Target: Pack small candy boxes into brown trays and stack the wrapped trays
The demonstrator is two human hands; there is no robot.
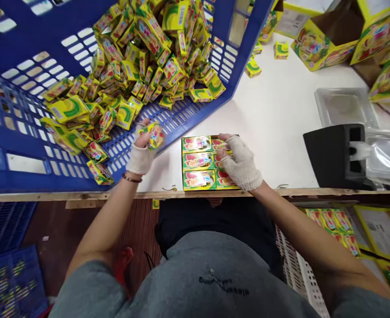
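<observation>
My left hand (142, 152), in a white fingerless glove, is closed around a small yellow candy box (155, 135) at the near edge of the blue crate; the box is slightly blurred. In front of my body, an open carton (183, 165) sits by the table's front edge, with several green, red and yellow candy packs (198, 161) laid flat in two columns. Over its right column rests my right hand (239, 161), gloved likewise, fingers stretched out and touching the packs. It partly hides that column, and no held item shows in it.
A tilted blue crate (195, 126) full of loose candy boxes (142, 66) takes up the left. On the white table (274, 115) stand a black tape dispenser (334, 154), clear plastic trays (345, 106) and open printed cartons (327, 44). More cartons (380, 229) lie below, at right.
</observation>
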